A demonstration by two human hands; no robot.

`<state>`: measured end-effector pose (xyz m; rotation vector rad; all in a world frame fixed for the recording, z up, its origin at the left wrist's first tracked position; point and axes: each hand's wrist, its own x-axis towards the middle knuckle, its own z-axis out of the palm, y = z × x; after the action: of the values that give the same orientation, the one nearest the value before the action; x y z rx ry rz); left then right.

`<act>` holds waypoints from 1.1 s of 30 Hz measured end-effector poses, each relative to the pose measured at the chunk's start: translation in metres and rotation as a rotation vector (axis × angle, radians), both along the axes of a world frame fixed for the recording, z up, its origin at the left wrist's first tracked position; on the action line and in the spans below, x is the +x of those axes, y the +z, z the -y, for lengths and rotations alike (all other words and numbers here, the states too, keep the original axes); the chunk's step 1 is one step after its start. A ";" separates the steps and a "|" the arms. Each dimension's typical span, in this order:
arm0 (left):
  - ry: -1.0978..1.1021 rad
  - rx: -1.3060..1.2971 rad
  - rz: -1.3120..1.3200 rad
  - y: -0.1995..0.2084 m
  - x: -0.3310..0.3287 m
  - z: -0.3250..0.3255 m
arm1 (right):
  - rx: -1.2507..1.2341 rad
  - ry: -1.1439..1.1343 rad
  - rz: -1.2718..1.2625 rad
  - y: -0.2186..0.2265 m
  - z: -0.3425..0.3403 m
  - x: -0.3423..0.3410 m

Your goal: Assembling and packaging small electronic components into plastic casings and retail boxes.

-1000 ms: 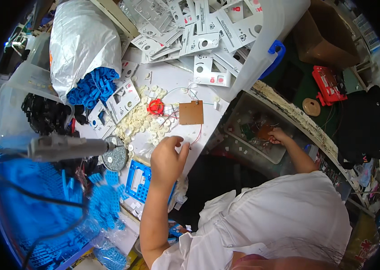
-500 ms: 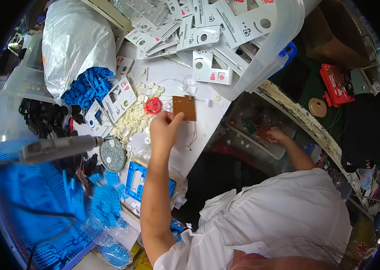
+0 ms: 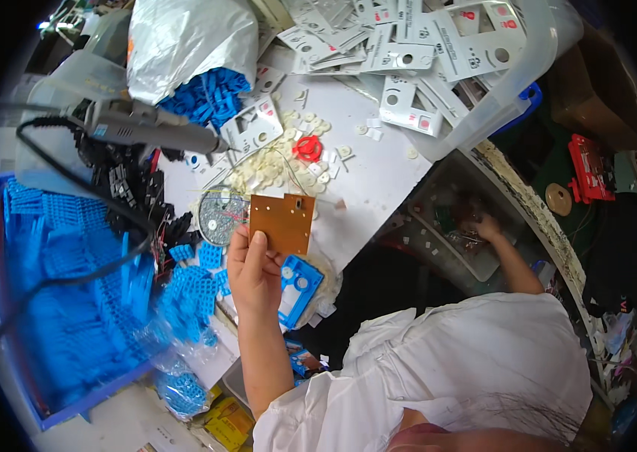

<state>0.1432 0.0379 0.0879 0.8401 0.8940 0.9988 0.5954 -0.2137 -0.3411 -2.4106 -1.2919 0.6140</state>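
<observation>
My left hand (image 3: 254,267) pinches a brown circuit board (image 3: 288,224) by its lower left corner, thumb on the near face. The board is raised over the white worktop (image 3: 379,192), and a small dark part sits near its upper edge. A blue plastic frame (image 3: 300,290) lies just right of that wrist. Behind the board are a red round part (image 3: 308,148) and a scatter of cream plastic discs (image 3: 266,172). Lower down at the right, my right hand (image 3: 486,227) reaches into a clear bin (image 3: 477,267) among small boards and loose wires; its fingers are dim and blurred.
An electric screwdriver (image 3: 156,135) hangs at left above a round glittery disc (image 3: 220,216). A blue crate (image 3: 24,361) of blue parts stands far left. White printed panels (image 3: 409,98) fill a clear tub (image 3: 499,98) at the back. A white bag (image 3: 190,45) spills blue pieces.
My left hand has drawn the board nearer and left, lifting it so its face shows. My right hand has shifted slightly right within the bin. The view has turned, and the screwdriver swings differently.
</observation>
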 end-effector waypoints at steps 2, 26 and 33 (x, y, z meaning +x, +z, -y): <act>0.044 -0.021 0.016 0.011 -0.007 0.014 | -0.185 -0.005 -0.599 0.054 -0.039 -0.016; 0.474 0.161 0.006 -0.017 -0.125 0.154 | -0.262 0.875 -1.555 0.412 -0.196 -0.380; 0.496 0.212 -0.026 -0.026 -0.131 0.138 | -0.186 0.872 -1.588 0.395 -0.215 -0.385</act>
<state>0.0121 -0.1003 0.0622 0.8262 1.0582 1.5380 0.2106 0.0011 0.0538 -0.5751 -1.2581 2.2052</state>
